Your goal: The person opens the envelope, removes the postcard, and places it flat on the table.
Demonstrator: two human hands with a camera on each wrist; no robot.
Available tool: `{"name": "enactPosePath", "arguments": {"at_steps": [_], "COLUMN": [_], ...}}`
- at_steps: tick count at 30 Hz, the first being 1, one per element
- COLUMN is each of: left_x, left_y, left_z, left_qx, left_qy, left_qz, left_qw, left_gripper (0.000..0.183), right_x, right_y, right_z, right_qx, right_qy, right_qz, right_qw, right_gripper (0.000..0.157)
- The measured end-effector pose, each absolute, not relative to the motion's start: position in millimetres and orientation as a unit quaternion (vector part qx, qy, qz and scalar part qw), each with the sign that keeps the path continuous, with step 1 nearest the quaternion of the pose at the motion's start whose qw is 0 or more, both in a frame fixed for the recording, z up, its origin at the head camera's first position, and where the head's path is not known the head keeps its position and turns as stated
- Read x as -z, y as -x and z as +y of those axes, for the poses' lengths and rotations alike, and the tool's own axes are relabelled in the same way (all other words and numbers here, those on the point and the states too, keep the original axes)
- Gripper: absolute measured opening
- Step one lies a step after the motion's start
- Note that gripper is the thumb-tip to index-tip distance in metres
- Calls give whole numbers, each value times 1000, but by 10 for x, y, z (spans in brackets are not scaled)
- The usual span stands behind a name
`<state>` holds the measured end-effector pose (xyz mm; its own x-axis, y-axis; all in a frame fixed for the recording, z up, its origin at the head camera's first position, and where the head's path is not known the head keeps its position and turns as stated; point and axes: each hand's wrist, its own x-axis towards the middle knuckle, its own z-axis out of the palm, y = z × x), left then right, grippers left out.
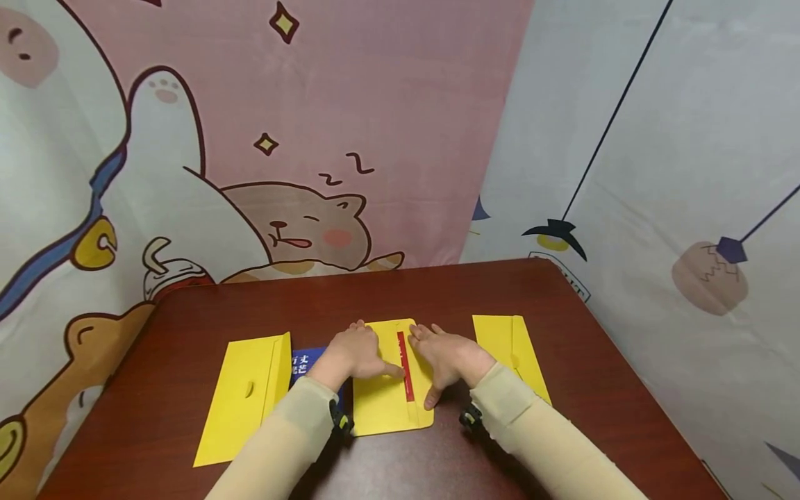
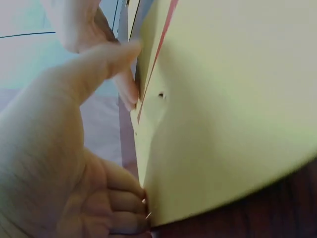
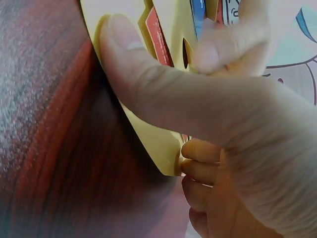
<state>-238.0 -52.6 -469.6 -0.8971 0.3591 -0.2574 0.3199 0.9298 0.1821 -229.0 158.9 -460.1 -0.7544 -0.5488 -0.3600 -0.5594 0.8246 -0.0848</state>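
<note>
A yellow envelope [image 1: 378,410] lies on the table between both hands. Along its right part shows a narrow red piece with white markings [image 1: 406,368]; in the right wrist view the red piece [image 3: 159,37] peeks out beside the flap. My left hand [image 1: 356,351] rests on the envelope's upper left, thumb stretched toward the red piece. The right hand [image 1: 446,354] spans the right side, its thumb [image 3: 124,54] laid on the yellow edge and its fingers at the far end. In the left wrist view the envelope's face [image 2: 223,109] has a small hole.
Left of the middle envelope, a blue booklet with white characters [image 1: 303,361] is partly covered by my left arm. Further left lies another yellow envelope [image 1: 234,389]; a third yellow envelope [image 1: 500,337] lies to the right. A printed cloth [image 1: 406,104] hangs behind the brown table [image 1: 475,285].
</note>
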Motion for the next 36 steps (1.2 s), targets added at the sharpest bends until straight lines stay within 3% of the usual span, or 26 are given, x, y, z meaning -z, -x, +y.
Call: {"name": "enactPosePath", "arguments": {"at_steps": [3, 6, 13, 22, 36], "left_x": [4726, 4765, 4825, 4794, 4809], "left_y": [2398, 2401, 2403, 2378, 2373], "left_z": [-463, -399, -253, -139, -240], "left_qx": [-82, -96, -95, -75, -143], "left_qy": [-167, -152, -96, -78, -84], "left_qz": [976, 979, 986, 988, 981], "left_qw": [111, 95, 101, 105, 105], "left_gripper": [90, 79, 95, 90, 90], "right_x": [4607, 4615, 4633, 4670, 4690], "right_y": [2287, 2295, 2316, 2301, 2234], "right_z": [1594, 1600, 1637, 1582, 1563], "right_qx": [-1, 27, 92, 66, 41], "right_qy": [299, 297, 287, 300, 280], "right_qz": [935, 933, 926, 932, 940], "right_qw": [190, 202, 229, 191, 191], "right_gripper": [137, 136, 127, 110, 107]}}
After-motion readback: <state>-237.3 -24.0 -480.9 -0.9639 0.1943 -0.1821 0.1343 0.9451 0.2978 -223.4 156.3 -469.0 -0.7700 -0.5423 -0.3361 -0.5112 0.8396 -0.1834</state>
